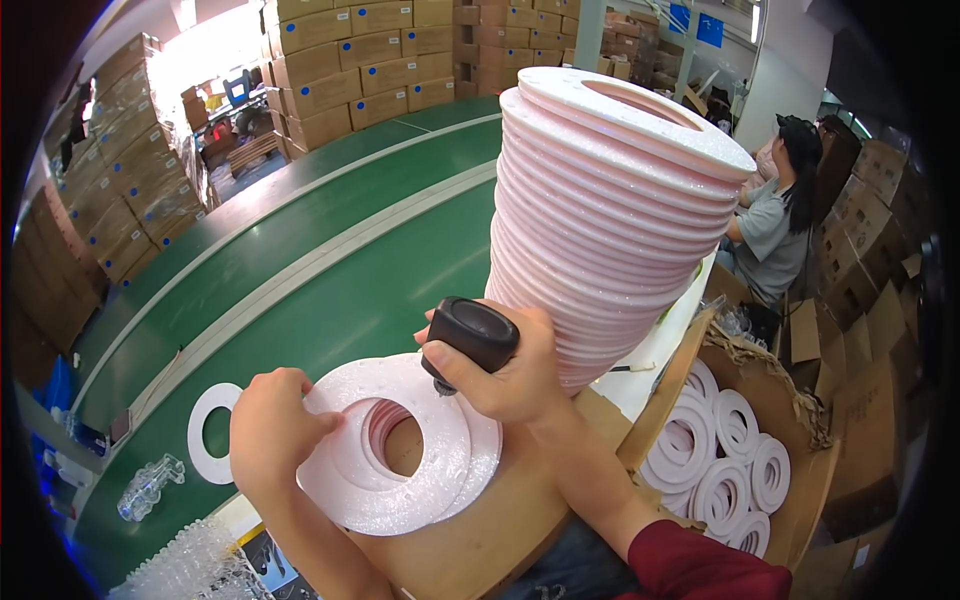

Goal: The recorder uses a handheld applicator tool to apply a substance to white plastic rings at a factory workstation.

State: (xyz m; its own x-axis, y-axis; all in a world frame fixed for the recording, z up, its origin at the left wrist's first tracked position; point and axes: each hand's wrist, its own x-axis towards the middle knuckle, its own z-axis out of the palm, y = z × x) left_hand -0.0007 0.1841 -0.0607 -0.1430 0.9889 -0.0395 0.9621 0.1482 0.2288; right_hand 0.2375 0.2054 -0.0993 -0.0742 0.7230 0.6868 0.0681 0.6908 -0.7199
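Gripping a black handheld tool (478, 335) snugly in our right hand (515, 375), we've got our left hand (272, 430) half-curled, pinching a glittery pale-pink ring (350, 495), probably to steady it.

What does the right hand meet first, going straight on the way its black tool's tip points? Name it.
Likely the white rings just below: the right hand leads with the black tool, and whether it touches them is unclear.

The left hand (270, 425) hides part of a lone white ring (196, 435), and the right hand (515, 375) covers some of the black handheld tool (478, 335).
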